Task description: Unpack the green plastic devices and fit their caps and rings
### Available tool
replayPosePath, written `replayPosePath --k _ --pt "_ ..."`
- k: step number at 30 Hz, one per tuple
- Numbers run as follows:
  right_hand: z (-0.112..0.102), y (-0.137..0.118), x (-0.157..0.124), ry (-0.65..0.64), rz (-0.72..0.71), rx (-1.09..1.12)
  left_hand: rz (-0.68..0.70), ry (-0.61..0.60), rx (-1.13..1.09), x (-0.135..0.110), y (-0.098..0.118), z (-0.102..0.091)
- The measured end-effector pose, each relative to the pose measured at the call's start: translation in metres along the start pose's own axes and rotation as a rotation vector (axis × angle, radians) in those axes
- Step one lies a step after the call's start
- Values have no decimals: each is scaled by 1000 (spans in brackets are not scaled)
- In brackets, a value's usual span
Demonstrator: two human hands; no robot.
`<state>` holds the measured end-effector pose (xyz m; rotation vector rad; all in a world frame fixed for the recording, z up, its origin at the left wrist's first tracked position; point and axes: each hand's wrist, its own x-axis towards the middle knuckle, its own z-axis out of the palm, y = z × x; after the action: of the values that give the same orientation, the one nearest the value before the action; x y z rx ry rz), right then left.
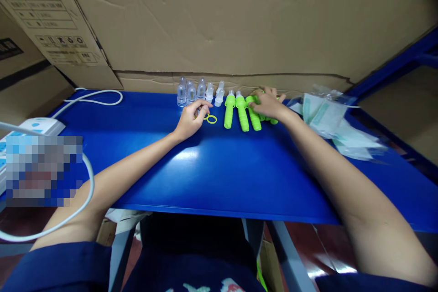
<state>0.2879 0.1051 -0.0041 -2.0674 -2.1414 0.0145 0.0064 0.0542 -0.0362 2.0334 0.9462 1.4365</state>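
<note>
My left hand [190,118] rests low over the table behind the row of clear parts, its fingers curled in; what they hold, if anything, is hidden. Beside its fingertips lies a yellow ring [211,119], with part of another at the fingers. My right hand [270,103] reaches over bright green ribbed tubes at the right of the row, fingers spread and touching one green tube [254,116]. To its left lie two more, a green tube [242,116] and a green tube [229,112], with clear tips. Other green pieces [273,120] are partly under my right hand.
Several clear plastic caps [181,96] stand along the back of the blue table [219,169], against a cardboard wall [212,23]. Plastic-wrapped packets [325,114] lie at the right. A white power strip [44,125] and a cable [91,182] are at the left.
</note>
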Motion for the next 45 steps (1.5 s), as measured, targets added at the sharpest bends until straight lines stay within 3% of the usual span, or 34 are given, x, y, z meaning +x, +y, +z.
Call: replayPosePath --k 7,14,18,26,34,37,41,45 --pt "-18 0 1 15 15 42 16 -4 -16 0 -2 0" --pt "-46 -4 -12 75 -87 162 14 -11 -25 -1 0 1" --pt "-60 -12 -26 200 -98 173 5 -14 -37 -1 -1 2" --pt "-87 -25 -56 416 -185 458 29 -42 -38 -2 1 2" --pt "-108 -48 -52 632 -327 598 68 -33 -22 -2 -2 3" --pt "-124 -53 -43 580 -309 642 30 -12 2 3 -1 0" --pt "-140 -58 -29 348 -199 630 47 -13 37 17 1 -12" --pt "-140 -54 -17 144 -169 495 27 32 117 32 -8 -26"
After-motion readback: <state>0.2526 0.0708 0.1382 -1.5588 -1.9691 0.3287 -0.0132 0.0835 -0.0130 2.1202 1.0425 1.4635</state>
